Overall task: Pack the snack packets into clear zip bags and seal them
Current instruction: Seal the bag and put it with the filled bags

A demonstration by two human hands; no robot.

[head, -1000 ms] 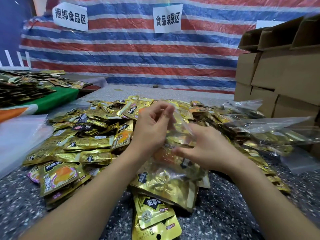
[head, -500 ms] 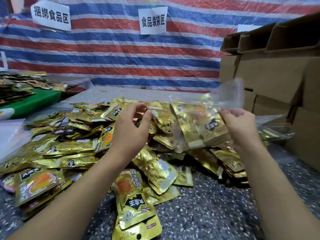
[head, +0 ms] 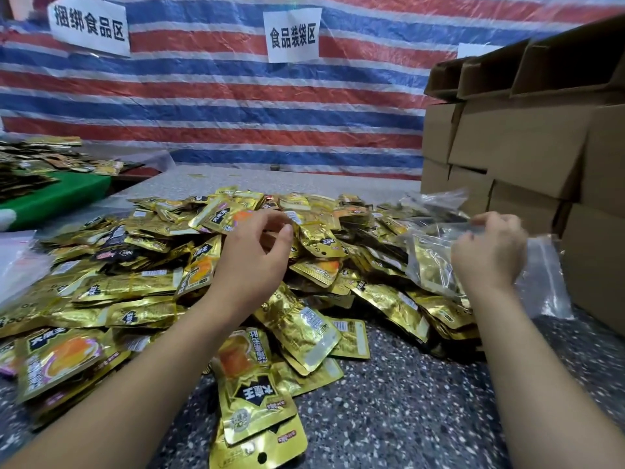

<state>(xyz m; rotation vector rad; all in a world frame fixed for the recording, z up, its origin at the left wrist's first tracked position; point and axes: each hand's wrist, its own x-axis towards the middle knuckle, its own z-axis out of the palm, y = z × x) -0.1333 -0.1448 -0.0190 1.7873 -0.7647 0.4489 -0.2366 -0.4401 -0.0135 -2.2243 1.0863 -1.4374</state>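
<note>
Speckled floor carries a heap of gold snack packets. Right hand, at three o'clock, pinches a filled zip bag; left hand hovers loosely curled, empty. Advise laying the bag flat on the bagged stack, clear of loose packets.

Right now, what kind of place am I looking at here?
Probably a small makeshift food-packing workshop. A big heap of gold snack packets covers the table, cardboard boxes are stacked at the right, and a paper sign on the striped tarp reads "food bagging area".
</note>
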